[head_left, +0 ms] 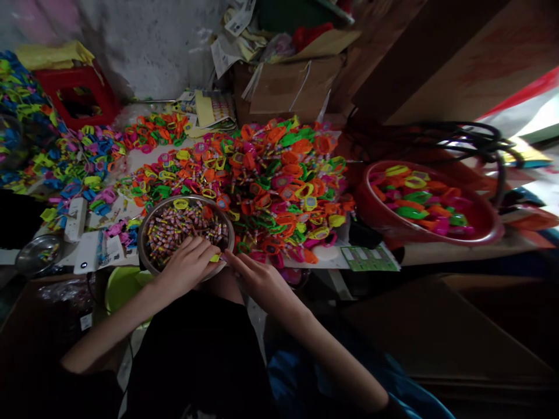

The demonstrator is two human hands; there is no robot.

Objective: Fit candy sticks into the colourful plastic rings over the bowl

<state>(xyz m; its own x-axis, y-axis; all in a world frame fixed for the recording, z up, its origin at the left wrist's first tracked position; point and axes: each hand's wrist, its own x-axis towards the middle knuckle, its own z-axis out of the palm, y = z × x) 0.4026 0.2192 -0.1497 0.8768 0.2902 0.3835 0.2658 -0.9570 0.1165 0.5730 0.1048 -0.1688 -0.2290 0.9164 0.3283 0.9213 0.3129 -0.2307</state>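
Observation:
My left hand (188,262) is over the front rim of a round metal bowl (142,247), its fingers closed on a small yellow plastic piece (215,258) that looks like part of a toy watch. Close beside it, the fingertips of my right hand (255,278) are pinched together at the piece's right end; what they grip is too small to make out. Many small striped, wrapped rolls (168,233) that look like candy fill the bowl. A yellow toy watch (180,203) lies on top of them near the far rim.
A large heap of bright toy watches (283,186) covers the table behind and right of the bowl. To the right stands a red basin (437,235) holding more. On the left are a small metal dish (37,256), a white power strip (75,220) and a red stool (82,96).

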